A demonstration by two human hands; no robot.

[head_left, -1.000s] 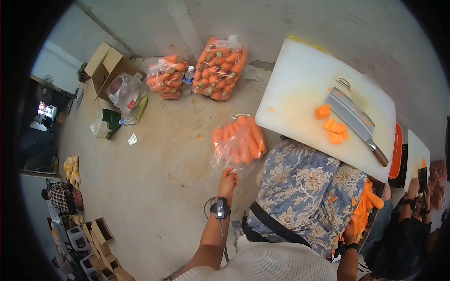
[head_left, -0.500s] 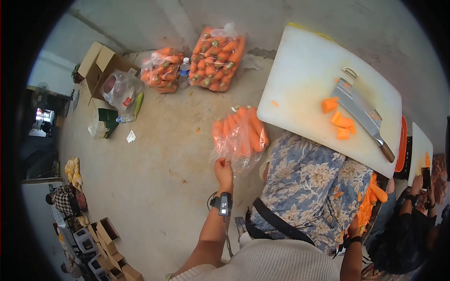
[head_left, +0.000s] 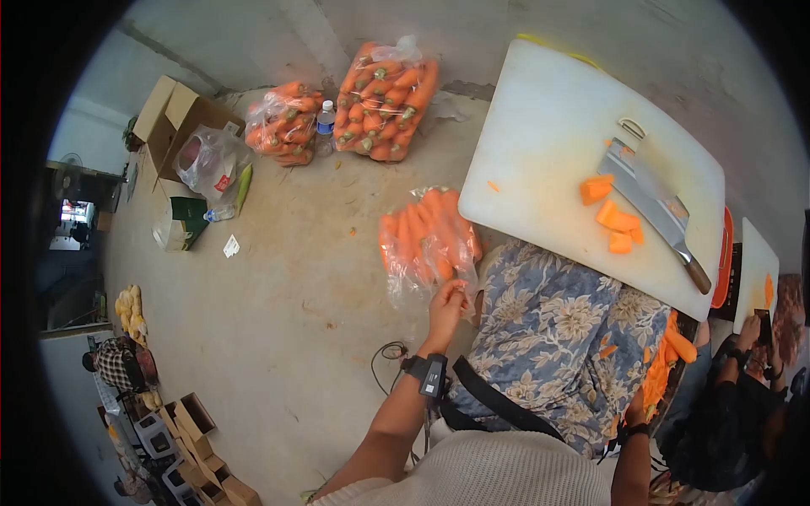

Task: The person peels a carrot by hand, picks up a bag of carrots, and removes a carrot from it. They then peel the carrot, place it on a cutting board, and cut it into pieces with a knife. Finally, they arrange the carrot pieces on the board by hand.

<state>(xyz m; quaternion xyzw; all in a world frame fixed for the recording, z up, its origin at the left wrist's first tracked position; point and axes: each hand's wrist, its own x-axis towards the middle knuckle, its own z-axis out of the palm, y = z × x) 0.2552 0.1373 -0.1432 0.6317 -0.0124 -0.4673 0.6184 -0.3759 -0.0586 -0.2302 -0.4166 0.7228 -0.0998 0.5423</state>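
My left hand point(head_left: 447, 305) pinches the loose mouth of a clear plastic bag of carrots point(head_left: 426, 236), which rests on the floor left of my lap. Low at my right side, my right hand point(head_left: 635, 411) is beside orange carrot pieces point(head_left: 656, 375); its fingers are mostly hidden. A white cutting board point(head_left: 540, 143) stands in front of me, with a cleaver point(head_left: 650, 198) and several cut carrot chunks point(head_left: 620, 221) on it. Whole carrots point(head_left: 680, 344) show below the board's right corner.
Two fuller carrot bags point(head_left: 388, 101) and a water bottle point(head_left: 326, 120) stand by the wall. Further left are a cardboard box point(head_left: 173, 118) and a plastic bag point(head_left: 202, 160). At the right, another person's hand point(head_left: 749, 331) works at a second board point(head_left: 753, 261).
My left hand has moved right along the bag's open end, pulling the plastic toward my lap. My right hand stays low at my side. The other person's hands shift slightly.
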